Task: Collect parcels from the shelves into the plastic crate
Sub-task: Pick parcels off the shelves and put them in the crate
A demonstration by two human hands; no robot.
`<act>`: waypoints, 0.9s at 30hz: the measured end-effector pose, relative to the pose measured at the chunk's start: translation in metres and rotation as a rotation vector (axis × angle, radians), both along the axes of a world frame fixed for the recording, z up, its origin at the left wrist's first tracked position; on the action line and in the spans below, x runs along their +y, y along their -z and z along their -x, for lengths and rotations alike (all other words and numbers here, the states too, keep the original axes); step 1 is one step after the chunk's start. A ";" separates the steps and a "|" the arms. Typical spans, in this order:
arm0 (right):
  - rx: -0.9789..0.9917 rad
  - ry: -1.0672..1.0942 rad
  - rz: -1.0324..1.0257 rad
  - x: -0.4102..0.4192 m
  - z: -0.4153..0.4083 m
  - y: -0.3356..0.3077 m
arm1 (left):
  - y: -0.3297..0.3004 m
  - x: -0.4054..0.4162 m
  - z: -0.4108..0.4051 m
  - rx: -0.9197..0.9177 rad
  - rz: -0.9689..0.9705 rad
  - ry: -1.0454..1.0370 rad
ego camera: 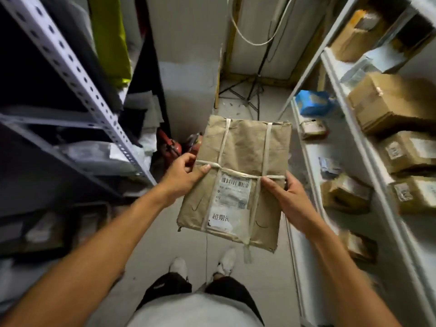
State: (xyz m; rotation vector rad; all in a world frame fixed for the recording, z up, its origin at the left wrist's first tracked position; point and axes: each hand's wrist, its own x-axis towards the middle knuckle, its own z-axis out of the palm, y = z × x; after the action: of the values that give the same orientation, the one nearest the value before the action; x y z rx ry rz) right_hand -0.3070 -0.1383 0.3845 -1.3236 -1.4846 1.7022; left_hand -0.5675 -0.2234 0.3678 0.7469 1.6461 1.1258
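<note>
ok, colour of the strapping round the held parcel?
Pale cream or off-white strapping over the brown paper parcel, clearest in the head view.

Dim indoor light, flat, no clear source visible. Left shelving [70, 74] sits in deep shadow, near black at upper left; white right shelving [368, 128] is brighter. Strong wide-angle distortion: shelf posts bow outward toward the edges. Cardboard boxes [387, 102] at right are smeared by motion blur, labels unreadable. Centre is sharpest: brown parcel [238, 166] creases and barcode are crisp. No glare. Soft shadow on the floor [165, 237].
</note>
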 end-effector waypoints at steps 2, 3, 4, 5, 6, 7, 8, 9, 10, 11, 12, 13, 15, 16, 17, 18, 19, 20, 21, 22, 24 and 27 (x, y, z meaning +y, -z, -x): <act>-0.028 -0.095 0.041 -0.003 0.027 0.012 | 0.010 -0.027 0.019 0.006 0.044 -0.091; -0.037 -0.142 0.052 -0.004 0.039 0.017 | 0.016 -0.040 0.026 0.001 0.059 -0.134; -0.045 -0.192 0.062 -0.005 0.050 0.021 | 0.022 -0.052 0.033 -0.010 0.075 -0.177; -0.053 -0.245 0.071 -0.006 0.062 0.024 | 0.028 -0.064 0.039 -0.019 0.086 -0.220; -0.059 -0.302 0.081 -0.008 0.073 0.026 | 0.034 -0.076 0.044 -0.019 0.100 -0.262; -0.061 -0.364 0.088 -0.009 0.083 0.029 | 0.039 -0.087 0.048 -0.021 0.116 -0.301; -0.067 -0.418 0.100 -0.009 0.092 0.033 | 0.043 -0.098 0.050 -0.032 0.131 -0.341; -0.073 -0.467 0.115 -0.008 0.099 0.039 | 0.048 -0.107 0.052 -0.045 0.141 -0.382; -0.082 -0.508 0.132 -0.007 0.107 0.044 | 0.052 -0.115 0.052 -0.054 0.153 -0.424; -0.090 -0.563 0.135 -0.006 0.116 0.048 | 0.053 -0.122 0.052 -0.060 0.164 -0.468; -0.103 -0.624 0.132 -0.004 0.126 0.051 | 0.056 -0.128 0.052 -0.073 0.185 -0.514; -0.121 -0.693 0.128 -0.002 0.137 0.054 | 0.058 -0.135 0.052 -0.083 0.203 -0.560; -0.155 -0.803 0.133 0.002 0.157 0.062 | 0.064 -0.150 0.051 -0.108 0.233 -0.638; -0.163 -0.847 0.145 0.002 0.169 0.064 | 0.066 -0.159 0.051 -0.119 0.249 -0.679; -0.160 -0.900 0.160 0.001 0.182 0.066 | 0.068 -0.167 0.052 -0.126 0.265 -0.720; -0.164 -0.955 0.170 -0.003 0.195 0.068 | 0.069 -0.177 0.053 -0.136 0.285 -0.759; -0.177 -1.014 0.171 -0.007 0.208 0.069 | 0.070 -0.187 0.054 -0.143 0.296 -0.790; -0.192 -1.063 0.176 -0.011 0.222 0.072 | 0.072 -0.197 0.055 -0.156 0.308 -0.825; -0.203 -1.107 0.181 -0.016 0.235 0.076 | 0.073 -0.207 0.056 -0.161 0.323 -0.859; -0.219 -1.143 0.182 -0.022 0.248 0.081 | 0.075 -0.219 0.057 -0.154 0.344 -0.899; -0.250 -1.226 0.188 -0.037 0.276 0.091 | 0.076 -0.241 0.058 -0.150 0.380 -0.984; -0.291 -1.333 0.189 -0.069 0.321 0.106 | 0.085 -0.275 0.062 -0.175 0.392 -1.114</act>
State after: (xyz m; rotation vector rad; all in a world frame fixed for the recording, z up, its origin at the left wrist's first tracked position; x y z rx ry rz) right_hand -0.6284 -0.2075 0.2789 -0.5801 -2.7719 2.4680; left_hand -0.6291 -0.4982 0.2827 -0.6153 2.0623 1.4472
